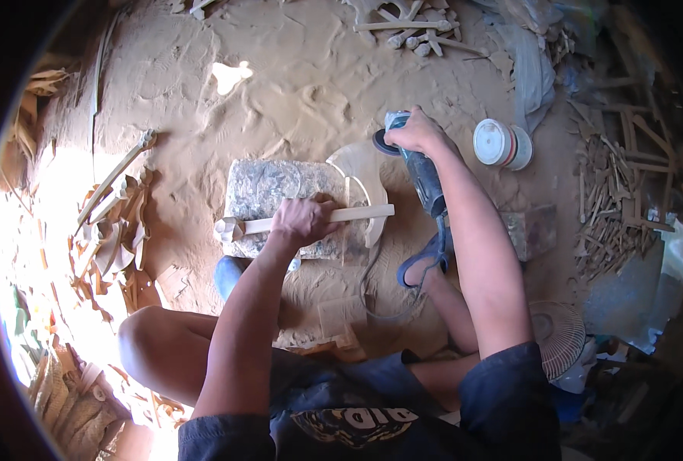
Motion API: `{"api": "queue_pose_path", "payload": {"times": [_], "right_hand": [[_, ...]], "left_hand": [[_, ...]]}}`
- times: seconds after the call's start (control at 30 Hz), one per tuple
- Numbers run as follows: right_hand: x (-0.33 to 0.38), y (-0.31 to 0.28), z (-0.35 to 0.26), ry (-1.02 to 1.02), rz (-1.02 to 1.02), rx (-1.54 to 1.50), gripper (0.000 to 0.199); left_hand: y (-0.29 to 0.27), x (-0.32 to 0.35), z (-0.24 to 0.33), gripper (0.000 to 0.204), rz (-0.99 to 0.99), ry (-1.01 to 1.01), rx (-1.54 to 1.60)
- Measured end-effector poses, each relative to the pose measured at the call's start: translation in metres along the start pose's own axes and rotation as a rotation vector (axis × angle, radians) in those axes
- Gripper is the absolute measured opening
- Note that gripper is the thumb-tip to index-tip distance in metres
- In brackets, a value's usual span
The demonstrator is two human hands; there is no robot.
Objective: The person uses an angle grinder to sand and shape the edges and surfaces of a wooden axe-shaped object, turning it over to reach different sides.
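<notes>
On the sandy, sawdust-covered floor [295, 84], at the middle of the view, lies a grey stone block [268, 192], and across its near edge rests a carved wooden piece [357, 213] with a long straight handle and a wide curved blade. The left hand [305, 221] is closed around the handle and presses it down on the block; the carved end of the handle sticks out to the left of the hand, and the blade goes past the right edge of the block. The right hand [417, 132] grips from above the blue-grey angle grinder [417, 165], fingers wrapped around its head. The dark disc of the grinder is at the upper edge of the blade; I cannot tell whether it touches the wood. The cable of the grinder runs down toward the person's foot in a blue sandal [426, 261].

Open floor is behind the block, up to a group of finished wooden pieces [414, 31] near the top rim. To the left, a heap of wooden blanks [115, 230] lies near the block. To the right, a white plastic jar [503, 144] stands just beside the right forearm, and farther right is a pile of wood scraps [618, 200]. A small fan [558, 334] lies near the right elbow.
</notes>
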State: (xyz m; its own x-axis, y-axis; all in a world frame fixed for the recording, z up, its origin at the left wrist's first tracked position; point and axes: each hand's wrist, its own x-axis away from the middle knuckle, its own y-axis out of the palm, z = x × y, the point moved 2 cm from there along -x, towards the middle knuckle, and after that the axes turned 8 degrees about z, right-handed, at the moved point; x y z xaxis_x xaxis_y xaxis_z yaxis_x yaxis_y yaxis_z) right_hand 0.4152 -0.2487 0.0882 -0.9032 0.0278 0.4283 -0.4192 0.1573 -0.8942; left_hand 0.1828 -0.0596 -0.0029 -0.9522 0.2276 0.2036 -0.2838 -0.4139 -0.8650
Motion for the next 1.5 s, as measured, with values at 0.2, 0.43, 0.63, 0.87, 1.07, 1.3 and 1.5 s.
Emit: {"api": "queue_pose_path", "payload": {"times": [0.2,0.43,0.63,0.87,1.07,1.3,1.5], "right_hand": [[0.012,-0.007,0.068,0.049,0.079,-0.040,0.104],[0.146,-0.051,0.152,-0.135,0.309,-0.429,0.097],[0.285,-0.117,0.178,-0.171,0.457,-0.859,0.088],[0.361,-0.083,0.241,-0.032,0.760,-1.222,0.085],[0.373,-0.052,0.239,0.058,0.794,-1.356,0.091],[0.387,-0.066,0.235,0.128,0.896,-1.393,0.093],[0.381,-0.065,0.230,0.111,0.866,-1.432,0.088]], "left_hand": [[0.010,0.002,-0.005,0.042,0.040,0.020,-0.009],[-0.002,0.011,0.002,0.048,0.017,0.020,-0.014],[-0.012,0.020,-0.003,0.053,0.038,0.007,-0.013],[0.017,0.039,0.025,0.045,0.013,0.163,-0.096],[-0.045,0.049,0.016,0.022,0.513,0.417,-0.395],[-0.111,0.068,0.035,0.028,0.822,0.552,-0.464],[-0.127,0.075,0.043,0.031,0.909,0.462,-0.585]]}}
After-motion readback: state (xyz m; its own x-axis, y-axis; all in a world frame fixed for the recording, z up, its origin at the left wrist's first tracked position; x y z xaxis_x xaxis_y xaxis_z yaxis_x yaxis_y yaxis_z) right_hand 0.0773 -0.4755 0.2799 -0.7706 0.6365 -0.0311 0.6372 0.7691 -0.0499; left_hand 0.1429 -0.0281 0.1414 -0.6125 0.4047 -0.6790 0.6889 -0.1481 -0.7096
